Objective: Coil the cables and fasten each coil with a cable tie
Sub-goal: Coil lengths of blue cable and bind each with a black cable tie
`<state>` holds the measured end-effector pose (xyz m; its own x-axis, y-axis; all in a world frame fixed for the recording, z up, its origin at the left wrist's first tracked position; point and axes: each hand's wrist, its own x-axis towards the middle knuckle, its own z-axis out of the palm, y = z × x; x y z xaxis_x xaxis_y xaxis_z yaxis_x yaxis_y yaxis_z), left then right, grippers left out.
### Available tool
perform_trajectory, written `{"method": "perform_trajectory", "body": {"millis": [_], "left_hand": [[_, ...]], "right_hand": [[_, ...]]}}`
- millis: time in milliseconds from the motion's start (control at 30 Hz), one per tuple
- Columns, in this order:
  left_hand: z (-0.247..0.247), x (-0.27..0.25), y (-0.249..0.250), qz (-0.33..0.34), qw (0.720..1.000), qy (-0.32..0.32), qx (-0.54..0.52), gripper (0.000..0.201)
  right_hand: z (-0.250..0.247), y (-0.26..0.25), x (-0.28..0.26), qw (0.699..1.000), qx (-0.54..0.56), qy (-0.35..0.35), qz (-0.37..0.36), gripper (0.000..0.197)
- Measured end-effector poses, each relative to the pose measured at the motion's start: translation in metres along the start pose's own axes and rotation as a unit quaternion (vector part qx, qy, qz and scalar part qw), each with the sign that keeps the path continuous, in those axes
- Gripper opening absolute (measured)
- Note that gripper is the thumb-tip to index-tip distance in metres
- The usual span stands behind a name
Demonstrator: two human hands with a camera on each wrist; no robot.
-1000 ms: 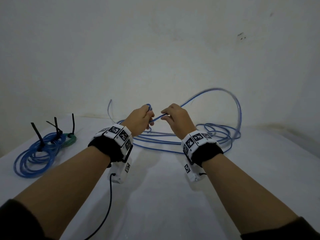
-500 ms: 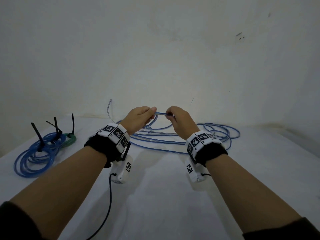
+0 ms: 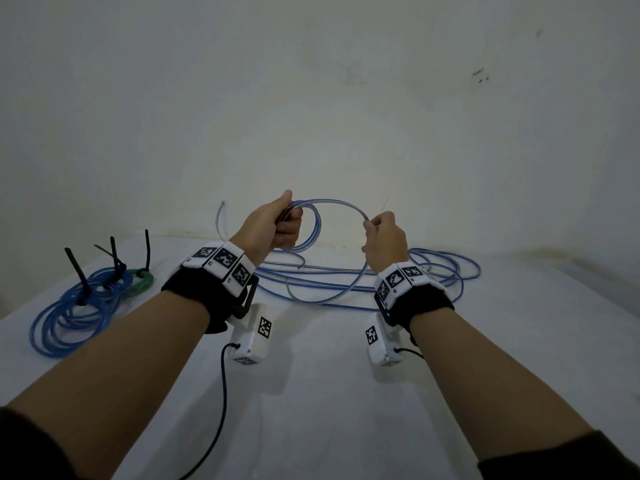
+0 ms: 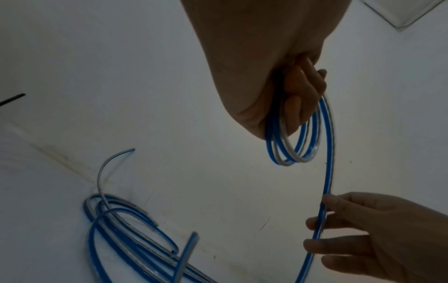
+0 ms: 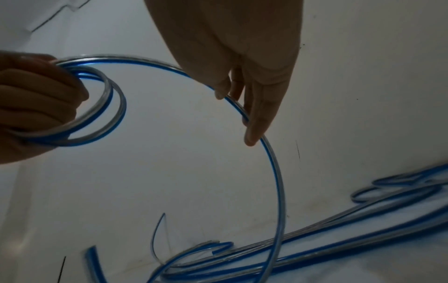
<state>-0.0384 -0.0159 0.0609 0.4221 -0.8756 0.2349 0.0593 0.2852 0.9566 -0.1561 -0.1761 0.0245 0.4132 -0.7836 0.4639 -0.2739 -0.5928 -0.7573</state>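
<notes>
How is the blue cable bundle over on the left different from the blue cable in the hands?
The tied coil lies flat on the table; the loose cable is held up in the air. Black cable ties bind the tied coil; the loose cable has none. The tied coil is fully wound; the loose cable has only a few small loops in the left hand, and the right hand pinches its strand. Both are blue.

Worktop [image 3: 329, 410], 6 o'clock: bare between the forearms, passable. 12 to 2 o'clock: loose blue cable [image 3: 446, 271] sprawled against the wall. 9 o'clock: tied coil [image 3: 69, 317], cable ties [image 3: 74, 268] standing upright.
</notes>
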Motion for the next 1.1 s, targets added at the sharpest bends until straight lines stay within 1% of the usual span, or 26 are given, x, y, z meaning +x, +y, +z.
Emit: {"method": "perform_trajectory", "body": {"millis": [33, 100, 200, 300, 367, 467, 567, 633, 700, 767, 833, 900, 967, 1067, 1100], "left_hand": [[-0.001, 0.0, 0.0, -0.002, 1.0, 0.0, -0.014, 0.042], [-0.002, -0.001, 0.001, 0.009, 1.0, 0.004, -0.023, 0.038], [-0.002, -0.001, 0.002, 0.036, 0.998, 0.007, -0.043, 0.034], [0.0, 0.0, 0.0, 0.057, 0.997, 0.007, -0.047, 0.032], [0.002, 0.002, -0.003, 0.072, 0.997, 0.003, -0.041, 0.031], [0.005, 0.004, -0.005, 0.1, 0.995, 0.017, -0.025, 0.03], [0.007, 0.007, -0.006, 0.127, 0.99, 0.061, 0.013, 0.029], [0.007, 0.009, -0.007, 0.144, 0.985, 0.084, 0.042, 0.03], [0.008, 0.01, -0.01, 0.154, 0.981, 0.102, 0.064, 0.029], [0.009, 0.012, -0.013, 0.162, 0.978, 0.111, 0.075, 0.025], [0.009, 0.014, -0.019, 0.176, 0.972, 0.112, 0.109, 0.022], [0.008, 0.016, -0.026, 0.185, 0.958, 0.113, 0.186, 0.02], [0.006, 0.016, -0.03, 0.184, 0.937, 0.106, 0.278, 0.021], [0.004, 0.013, -0.033, 0.169, 0.892, 0.093, 0.408, 0.024], [0.004, 0.012, -0.033, 0.163, 0.876, 0.092, 0.444, 0.023]], "right_hand": [[0.001, 0.0, 0.0, 1.0, 0.011, -0.004, 0.012, 0.012], [0.002, 0.001, -0.001, 1.0, 0.018, -0.012, 0.013, 0.01], [0.003, 0.007, -0.002, 1.0, -0.006, -0.012, 0.009, 0.015], [0.01, 0.01, -0.004, 1.0, 0.0, -0.006, 0.022, 0.021], [0.016, 0.008, -0.005, 1.0, 0.009, -0.007, 0.018, 0.022], [0.019, 0.003, -0.009, 0.999, -0.02, -0.036, -0.016, 0.016], [0.021, 0.0, -0.015, 0.993, -0.047, -0.091, -0.063, 0.018], [0.024, 0.0, -0.016, 0.982, -0.092, -0.125, -0.11, 0.016], [0.026, 0.001, -0.017, 0.969, -0.125, -0.153, -0.146, 0.019], [0.026, -0.003, -0.018, 0.96, -0.132, -0.175, -0.174, 0.023], [0.026, -0.007, -0.02, 0.95, -0.131, -0.198, -0.202, 0.025], [0.026, -0.01, -0.023, 0.939, -0.133, -0.219, -0.228, 0.027], [0.024, -0.011, -0.025, 0.927, -0.142, -0.229, -0.259, 0.028], [0.021, -0.014, -0.029, 0.902, -0.182, -0.24, -0.309, 0.034], [0.021, -0.014, -0.03, 0.895, -0.199, -0.233, -0.324, 0.035]]}}
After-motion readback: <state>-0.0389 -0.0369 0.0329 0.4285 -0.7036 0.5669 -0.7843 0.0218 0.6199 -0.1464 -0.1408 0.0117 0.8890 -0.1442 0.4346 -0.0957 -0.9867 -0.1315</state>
